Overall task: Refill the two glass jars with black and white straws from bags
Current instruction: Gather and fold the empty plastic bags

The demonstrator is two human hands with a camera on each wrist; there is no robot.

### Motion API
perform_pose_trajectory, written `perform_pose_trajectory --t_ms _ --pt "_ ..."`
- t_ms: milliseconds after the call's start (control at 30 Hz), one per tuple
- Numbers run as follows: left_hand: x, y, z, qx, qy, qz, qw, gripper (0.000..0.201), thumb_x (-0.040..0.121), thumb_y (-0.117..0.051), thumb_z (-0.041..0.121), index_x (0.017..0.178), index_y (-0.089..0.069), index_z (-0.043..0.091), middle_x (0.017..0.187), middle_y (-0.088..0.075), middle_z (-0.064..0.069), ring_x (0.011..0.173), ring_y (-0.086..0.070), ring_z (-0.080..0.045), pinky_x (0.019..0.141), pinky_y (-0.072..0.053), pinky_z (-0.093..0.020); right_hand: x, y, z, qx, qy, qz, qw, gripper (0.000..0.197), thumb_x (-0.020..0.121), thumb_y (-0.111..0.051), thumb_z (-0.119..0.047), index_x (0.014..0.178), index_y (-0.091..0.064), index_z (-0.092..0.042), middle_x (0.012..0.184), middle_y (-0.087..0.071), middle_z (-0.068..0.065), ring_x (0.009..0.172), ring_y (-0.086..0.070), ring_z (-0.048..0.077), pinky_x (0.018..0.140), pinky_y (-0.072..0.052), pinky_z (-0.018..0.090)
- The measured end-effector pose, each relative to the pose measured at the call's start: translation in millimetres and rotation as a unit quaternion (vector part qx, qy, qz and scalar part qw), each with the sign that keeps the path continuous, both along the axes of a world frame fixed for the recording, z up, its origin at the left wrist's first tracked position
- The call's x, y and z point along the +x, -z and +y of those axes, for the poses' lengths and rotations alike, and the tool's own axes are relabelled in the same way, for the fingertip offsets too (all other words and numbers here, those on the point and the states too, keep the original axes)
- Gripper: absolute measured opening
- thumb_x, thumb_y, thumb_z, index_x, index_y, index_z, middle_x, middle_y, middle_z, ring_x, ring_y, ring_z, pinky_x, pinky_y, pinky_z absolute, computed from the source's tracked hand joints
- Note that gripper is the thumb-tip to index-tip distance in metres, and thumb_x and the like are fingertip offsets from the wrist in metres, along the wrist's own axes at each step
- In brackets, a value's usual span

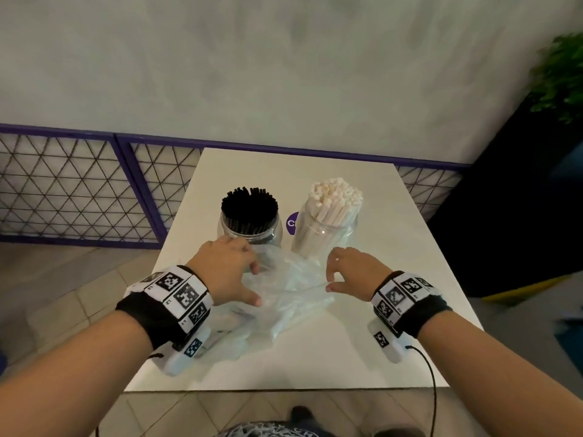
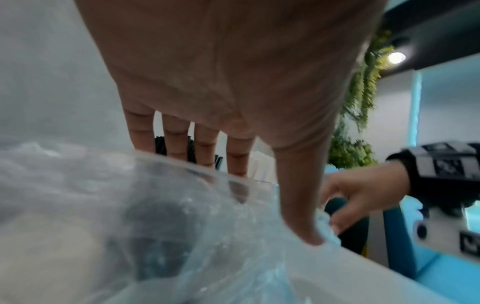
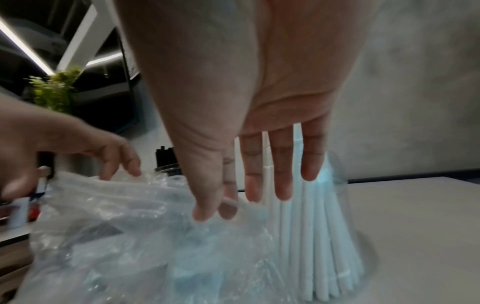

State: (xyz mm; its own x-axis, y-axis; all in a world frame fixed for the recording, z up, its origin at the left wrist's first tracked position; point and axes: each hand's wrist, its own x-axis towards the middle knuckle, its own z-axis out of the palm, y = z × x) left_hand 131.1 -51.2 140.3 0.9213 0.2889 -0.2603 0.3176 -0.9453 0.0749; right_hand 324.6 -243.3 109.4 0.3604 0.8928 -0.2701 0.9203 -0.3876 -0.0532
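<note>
Two glass jars stand mid-table: the left jar [image 1: 252, 231] is packed with black straws [image 1: 249, 206], the right jar [image 1: 325, 234] with white straws [image 1: 337, 197]. Crumpled clear plastic bags [image 1: 284, 298] lie just in front of them; what is inside is too blurred to tell. My left hand [image 1: 255, 283] grips a bag's edge, fingers behind the plastic [image 2: 155, 205] and thumb in front. My right hand [image 1: 329, 280] pinches the plastic [image 3: 130, 226] between thumb and forefinger [image 3: 215, 214], right beside the white-straw jar [image 3: 324, 236]. A bag edge is stretched taut between the two hands.
The white table [image 1: 394, 279] ends close to my body at its front edge [image 1: 284, 388]. A purple sticker [image 1: 292, 223] shows between the jars. A purple lattice fence [image 1: 79, 190] runs behind on the left, and a plant [image 1: 558, 77] over a dark panel stands at right.
</note>
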Motion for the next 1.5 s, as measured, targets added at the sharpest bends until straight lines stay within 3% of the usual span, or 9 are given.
perform_pose_trajectory --t_ms 200,333,633,833,967,1100,1233,1400,1500 --pt "-21 5 15 0.132 0.000 0.006 0.991 0.042 0.081 -0.059 0.053 0.119 -0.055 0.035 0.133 -0.038 0.006 0.121 -0.038 -0.020 0.098 -0.035 -0.037 1 -12 -9 0.099 0.085 0.027 0.991 0.022 0.095 -0.052 -0.030 0.091 -0.065 -0.013 0.087 -0.061 -0.005 0.083 -0.056 0.016 0.070 -0.041 0.027" --pt "-37 3 33 0.166 -0.065 -0.027 0.984 0.037 0.088 -0.048 0.054 0.114 -0.062 0.033 0.128 -0.039 0.003 0.119 -0.037 -0.022 0.095 -0.038 -0.039 11 -33 -11 0.216 0.156 0.018 0.964 0.017 0.095 -0.053 -0.020 0.086 -0.063 -0.009 0.086 -0.060 -0.001 0.080 -0.056 0.018 0.071 -0.040 0.026" --pt "-47 -32 59 -0.143 -0.066 -0.251 0.955 0.016 0.087 -0.065 0.029 0.103 -0.064 0.028 0.100 -0.061 0.008 0.086 -0.061 -0.004 0.085 -0.051 -0.036 39 -68 -24 0.328 0.226 -0.017 0.917 0.006 0.092 -0.056 -0.013 0.094 -0.061 -0.014 0.097 -0.056 0.002 0.091 -0.057 0.024 0.077 -0.036 0.025" --pt "-28 -54 35 -0.247 -0.076 -0.358 0.897 0.040 0.084 -0.067 0.009 0.110 -0.046 0.031 0.088 -0.063 0.004 0.085 -0.064 -0.013 0.082 -0.052 -0.025 -18 -98 12 0.409 0.049 -0.045 0.910 0.044 0.085 -0.048 -0.037 0.126 -0.050 -0.021 0.129 -0.050 0.001 0.123 -0.043 0.022 0.103 -0.029 0.036" --pt "-11 -63 14 -0.296 -0.044 -0.404 0.864 0.072 0.080 -0.066 0.001 0.128 -0.032 0.041 0.092 -0.058 0.007 0.073 -0.062 -0.009 0.075 -0.052 -0.024 -70 -102 56 0.325 -0.061 0.004 0.944 0.070 0.084 -0.038 -0.066 0.143 -0.033 -0.028 0.141 -0.043 -0.003 0.133 -0.033 0.016 0.110 -0.020 0.039" --pt "-5 -64 4 -0.309 -0.038 -0.443 0.841 0.101 0.079 -0.071 0.004 0.137 -0.006 0.056 0.110 -0.051 0.010 0.066 -0.063 -0.009 0.073 -0.053 -0.018 -72 -109 73 0.344 -0.004 0.184 0.921 0.051 0.089 -0.058 -0.047 0.133 -0.050 -0.023 0.108 -0.060 -0.005 0.108 -0.055 0.011 0.101 -0.039 0.033" --pt "-6 -55 9 -0.298 -0.063 -0.434 0.848 0.108 0.078 -0.073 0.002 0.144 -0.002 0.050 0.108 -0.053 0.010 0.067 -0.064 -0.011 0.080 -0.053 -0.025 -61 -114 69 0.441 -0.012 0.178 0.880 0.009 0.089 -0.064 -0.014 0.096 -0.066 -0.010 0.089 -0.060 -0.001 0.084 -0.056 0.009 0.081 -0.043 0.016" --pt "-5 -58 18 -0.291 -0.079 -0.441 0.845 0.079 0.084 -0.069 0.012 0.143 -0.025 0.039 0.097 -0.061 0.011 0.073 -0.063 -0.006 0.076 -0.051 -0.018 -50 -119 60 0.560 0.035 0.152 0.813 0.009 0.092 -0.056 -0.003 0.090 -0.060 -0.012 0.085 -0.057 -0.007 0.081 -0.054 0.006 0.076 -0.042 0.013" --pt "-6 -57 25 -0.228 -0.050 -0.373 0.898 0.061 0.079 -0.066 0.049 0.134 -0.043 0.036 0.109 -0.060 0.015 0.097 -0.056 -0.009 0.090 -0.046 -0.030 -46 -124 57 0.580 0.061 0.225 0.780 0.015 0.096 -0.047 0.001 0.095 -0.054 -0.011 0.081 -0.058 -0.002 0.077 -0.056 0.017 0.078 -0.046 0.020"
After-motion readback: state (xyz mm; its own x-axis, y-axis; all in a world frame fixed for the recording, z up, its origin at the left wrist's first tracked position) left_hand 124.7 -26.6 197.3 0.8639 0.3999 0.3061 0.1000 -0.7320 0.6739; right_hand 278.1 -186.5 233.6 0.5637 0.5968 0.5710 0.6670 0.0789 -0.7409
